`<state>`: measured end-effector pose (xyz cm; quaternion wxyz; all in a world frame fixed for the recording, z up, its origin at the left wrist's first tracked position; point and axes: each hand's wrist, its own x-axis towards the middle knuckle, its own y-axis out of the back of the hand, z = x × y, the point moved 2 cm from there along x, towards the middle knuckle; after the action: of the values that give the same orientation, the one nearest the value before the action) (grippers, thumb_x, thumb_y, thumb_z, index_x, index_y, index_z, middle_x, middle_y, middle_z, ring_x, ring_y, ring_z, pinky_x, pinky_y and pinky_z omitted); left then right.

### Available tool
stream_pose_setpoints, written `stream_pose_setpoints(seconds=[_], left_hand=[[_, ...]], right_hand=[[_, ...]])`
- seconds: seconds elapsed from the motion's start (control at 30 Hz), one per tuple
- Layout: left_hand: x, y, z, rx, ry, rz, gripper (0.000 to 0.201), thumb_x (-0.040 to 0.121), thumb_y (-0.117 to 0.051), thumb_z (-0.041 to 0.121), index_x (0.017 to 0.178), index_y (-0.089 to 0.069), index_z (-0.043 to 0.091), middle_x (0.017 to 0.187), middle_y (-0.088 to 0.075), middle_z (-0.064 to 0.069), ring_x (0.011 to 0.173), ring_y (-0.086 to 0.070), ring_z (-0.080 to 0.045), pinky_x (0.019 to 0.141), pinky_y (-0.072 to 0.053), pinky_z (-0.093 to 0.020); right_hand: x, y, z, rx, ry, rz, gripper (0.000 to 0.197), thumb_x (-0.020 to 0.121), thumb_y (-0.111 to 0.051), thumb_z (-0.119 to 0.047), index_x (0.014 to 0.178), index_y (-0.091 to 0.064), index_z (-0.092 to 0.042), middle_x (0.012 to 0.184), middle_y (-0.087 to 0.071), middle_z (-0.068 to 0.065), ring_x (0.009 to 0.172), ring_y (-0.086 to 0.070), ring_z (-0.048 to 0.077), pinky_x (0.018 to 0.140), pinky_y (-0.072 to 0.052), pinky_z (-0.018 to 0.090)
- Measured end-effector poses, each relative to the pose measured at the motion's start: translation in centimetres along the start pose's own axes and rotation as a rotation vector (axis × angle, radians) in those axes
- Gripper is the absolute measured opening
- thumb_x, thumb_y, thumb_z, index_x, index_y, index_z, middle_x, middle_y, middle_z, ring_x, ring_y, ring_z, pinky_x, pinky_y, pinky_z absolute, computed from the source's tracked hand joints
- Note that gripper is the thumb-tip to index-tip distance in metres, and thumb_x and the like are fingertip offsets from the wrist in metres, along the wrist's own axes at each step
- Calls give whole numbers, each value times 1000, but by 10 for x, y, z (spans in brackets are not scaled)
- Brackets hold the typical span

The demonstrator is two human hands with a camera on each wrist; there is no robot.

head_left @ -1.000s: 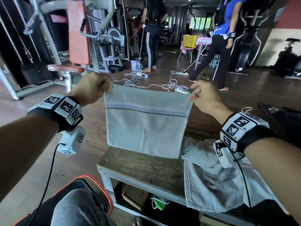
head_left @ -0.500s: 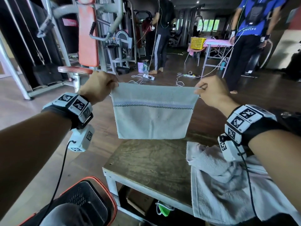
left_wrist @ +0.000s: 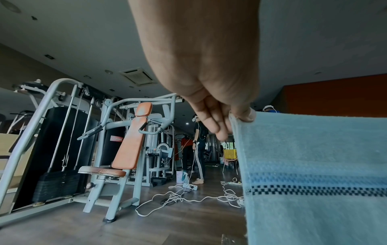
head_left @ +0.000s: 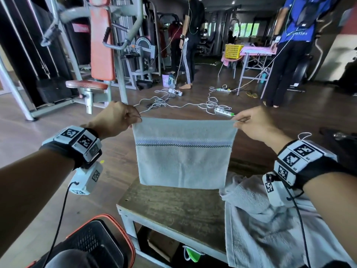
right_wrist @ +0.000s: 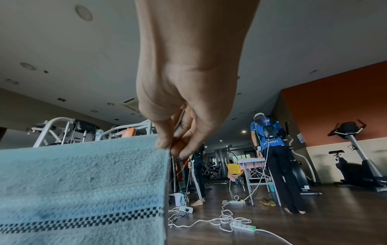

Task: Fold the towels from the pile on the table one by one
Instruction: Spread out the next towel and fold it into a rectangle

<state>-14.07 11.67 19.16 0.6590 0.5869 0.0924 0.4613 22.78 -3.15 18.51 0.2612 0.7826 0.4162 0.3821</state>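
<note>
I have lifted the halved towel until its hem hangs clear above the table's far edge, left hand and right hand each pinching a top corner, so I judge it ready for its next fold, with the pile waiting at the table's right edge.

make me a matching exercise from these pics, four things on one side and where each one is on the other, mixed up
Things:
1. pale blue striped towel
2. crumpled grey towel
3. yellow plastic basket
4. white power strip

Places:
A. on the wooden floor among cables
B. heaped on the table's right side
C. far back by the pink-covered table
D. hanging between both hands

Pairs: 1-D, 2-B, 3-C, 4-A
</note>
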Motion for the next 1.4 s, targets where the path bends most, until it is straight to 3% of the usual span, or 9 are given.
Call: stream_pose_setpoints(seconds=[0.33,0.53,0.63,0.73,0.9,1.0,1.2,1.3,1.4], left_hand=[[36,-5,10,174,-8,30,20,90,-52,12,87,-71,7,89,-73,-16,80,-67,-37,75,-55,-40],[11,-5,17,113,-160,255,16,96,-55,12,93,-68,2,93,-70,-19,83,-64,-39,77,-51,-43],[-37,-19,10,40,-286,208,20,95,-55,13,92,-69,0,91,-70,-15,84,-62,-27,79,-47,-32],[-95,-49,4,-54,-378,3,26,93,-52,17,87,-72,1,86,-70,-11,78,-59,-16,72,-42,-19],[-178,-108,-16,-78,-226,-416,34,95,-44,44,93,-72,24,88,-67,14,77,-65,-8,72,-53,-27],[-190,-119,-18,-129,-136,-499,20,96,-58,28,94,-74,18,87,-63,17,79,-64,-7,75,-52,-28],[-156,-123,-30,-136,-40,-287,11,93,-63,13,89,-74,14,86,-73,4,75,-67,-13,70,-52,-23],[-122,-135,-29,-127,26,-181,12,88,-64,1,83,-73,5,84,-74,-8,74,-67,-21,72,-53,-30],[-90,-157,-39,-66,91,-158,11,87,-65,7,80,-73,5,81,-74,-12,72,-68,-27,69,-54,-34]], right_hand=[[16,3,-12,-24,1,137,14,83,-68,-2,88,-77,-12,80,-70,2,70,-62,12,57,-43,12],[-12,4,1,102,101,339,17,85,-63,-1,93,-73,-13,82,-73,4,73,-70,13,71,-56,30],[-62,-9,25,124,92,138,12,87,-69,-4,91,-72,-15,84,-72,-3,70,-62,-12,67,-47,8],[-120,-31,58,102,60,-173,19,84,-75,-7,85,-73,-26,83,-74,-13,75,-66,-4,73,-52,20],[-184,-64,89,147,-52,-617,23,81,-78,-5,77,-73,-28,76,-73,-6,68,-63,4,67,-47,19],[-190,-72,89,127,-86,-807,14,84,-76,-8,82,-74,-22,69,-70,-8,62,-58,-1,63,-44,17],[-140,-88,81,139,-59,-491,25,85,-70,4,80,-71,-21,78,-71,-1,67,-63,6,71,-51,31],[-105,-104,76,13,-59,-349,20,84,-68,1,77,-74,-17,72,-69,-2,62,-58,-2,63,-46,16],[-77,-127,71,-114,-122,-320,18,84,-60,4,73,-72,-3,71,-68,4,63,-59,14,56,-43,22]])
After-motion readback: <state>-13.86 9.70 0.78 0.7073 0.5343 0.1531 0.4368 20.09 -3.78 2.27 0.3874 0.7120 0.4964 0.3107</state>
